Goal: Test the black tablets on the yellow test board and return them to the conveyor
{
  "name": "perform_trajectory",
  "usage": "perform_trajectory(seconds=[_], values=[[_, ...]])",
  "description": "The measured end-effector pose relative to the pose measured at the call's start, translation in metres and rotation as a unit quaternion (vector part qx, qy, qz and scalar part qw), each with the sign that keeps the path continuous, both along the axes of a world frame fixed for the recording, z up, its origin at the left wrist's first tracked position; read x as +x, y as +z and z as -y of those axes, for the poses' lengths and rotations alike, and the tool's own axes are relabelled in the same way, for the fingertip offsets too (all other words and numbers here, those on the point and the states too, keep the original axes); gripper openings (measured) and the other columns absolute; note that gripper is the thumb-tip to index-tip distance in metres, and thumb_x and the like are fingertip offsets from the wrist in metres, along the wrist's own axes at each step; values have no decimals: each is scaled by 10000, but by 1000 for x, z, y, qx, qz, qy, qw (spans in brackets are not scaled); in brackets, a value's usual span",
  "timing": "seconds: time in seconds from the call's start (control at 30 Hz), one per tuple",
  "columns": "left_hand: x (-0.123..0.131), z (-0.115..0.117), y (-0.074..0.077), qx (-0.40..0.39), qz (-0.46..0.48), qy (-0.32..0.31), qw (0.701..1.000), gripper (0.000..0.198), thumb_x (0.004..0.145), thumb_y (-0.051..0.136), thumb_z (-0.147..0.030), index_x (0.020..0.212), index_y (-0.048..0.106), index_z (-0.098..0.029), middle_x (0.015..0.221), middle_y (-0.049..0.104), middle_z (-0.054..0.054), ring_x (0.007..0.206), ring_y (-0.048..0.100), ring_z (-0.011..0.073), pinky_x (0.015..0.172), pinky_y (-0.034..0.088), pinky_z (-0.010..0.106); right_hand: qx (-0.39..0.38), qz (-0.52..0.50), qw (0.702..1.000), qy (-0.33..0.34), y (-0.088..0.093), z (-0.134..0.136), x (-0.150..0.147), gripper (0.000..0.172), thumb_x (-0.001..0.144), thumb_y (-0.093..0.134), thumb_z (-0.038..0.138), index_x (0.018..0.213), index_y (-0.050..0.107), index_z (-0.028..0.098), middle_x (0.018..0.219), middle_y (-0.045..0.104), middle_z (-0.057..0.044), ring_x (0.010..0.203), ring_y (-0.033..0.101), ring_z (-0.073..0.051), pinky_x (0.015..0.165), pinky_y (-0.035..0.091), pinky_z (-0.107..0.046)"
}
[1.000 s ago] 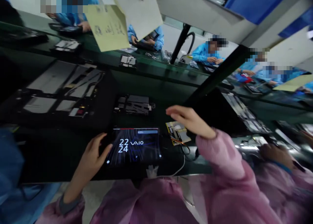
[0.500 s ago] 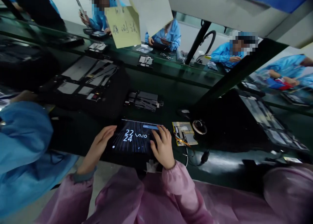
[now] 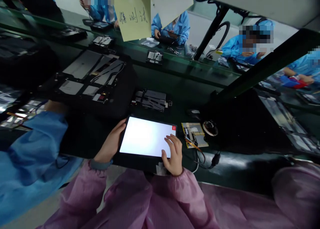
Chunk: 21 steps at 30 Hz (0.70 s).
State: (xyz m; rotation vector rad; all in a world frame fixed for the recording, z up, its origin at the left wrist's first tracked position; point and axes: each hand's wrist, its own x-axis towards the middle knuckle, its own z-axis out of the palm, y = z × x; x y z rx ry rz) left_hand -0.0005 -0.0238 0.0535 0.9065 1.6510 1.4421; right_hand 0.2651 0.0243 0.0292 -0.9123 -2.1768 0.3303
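Observation:
A tablet (image 3: pixel 145 137) lies before me on the dark bench, its screen lit plain white with a small red mark in the upper right corner. My left hand (image 3: pixel 111 143) grips the tablet's left edge, its fingers along the side and partly hidden. Over the lower right of the screen is my right hand (image 3: pixel 174 155), fingers spread and bent a little, holding nothing. Whether its fingertips touch the glass I cannot tell.
Right of the tablet sit a yellow-edged opened device (image 3: pixel 195 135) with cables and a round metal-rimmed object (image 3: pixel 210 128). Behind is a stack of parts (image 3: pixel 151 100). Opened tablets (image 3: pixel 92 73) cover a black mat at left. A co-worker's blue sleeve (image 3: pixel 37 132) reaches in. A slanted post (image 3: pixel 260 65) stands right.
The tablet's screen has turned from a dark clock display to white with a red corner mark. My right hand has moved down the screen's right side; my left hand is closer against the edge.

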Motion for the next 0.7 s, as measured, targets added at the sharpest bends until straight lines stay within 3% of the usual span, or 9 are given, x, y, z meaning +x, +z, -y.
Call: perform_trajectory(seconds=[0.1,0.3,0.53,0.6,0.7], values=[[0,-2,-11,-7,40,-16,999,499,799,598,-475,1224,611,-215,1406,508,70,1315,440,269,1112,337,378,0,-6,999,-37,2,-2,1,415,861,481,188,1274,484,220,1244,533,-118,1250,451,-302,987,416,-540],[1,-5,-25,-56,160,53,984,557,806,609,-486,1305,542,-247,1342,572,63,1251,510,274,1066,397,383,17,-14,990,-137,20,-9,12,342,885,442,149,1197,557,229,1214,549,-113,1215,474,-291,980,420,-554],[4,0,-28,-76,177,75,978,592,796,614,-477,1336,511,-258,1319,592,49,1186,565,281,970,493,380,15,50,991,-120,19,41,46,404,837,502,146,1221,567,253,1215,555,-95,1194,464,-314,936,437,-537],[4,-1,-28,-68,184,81,977,590,786,629,-471,1323,524,-253,1330,583,50,1208,547,282,1007,461,391,-6,54,991,-122,22,46,38,402,848,494,146,1234,549,246,1228,546,-99,1203,453,-309,946,427,-533],[5,-4,-31,-51,177,105,977,534,763,665,-456,1245,594,-237,1344,572,44,1262,498,271,1085,374,386,-38,54,993,-99,36,27,-5,401,882,469,159,1279,496,210,1255,527,-117,1200,449,-282,975,413,-497]])
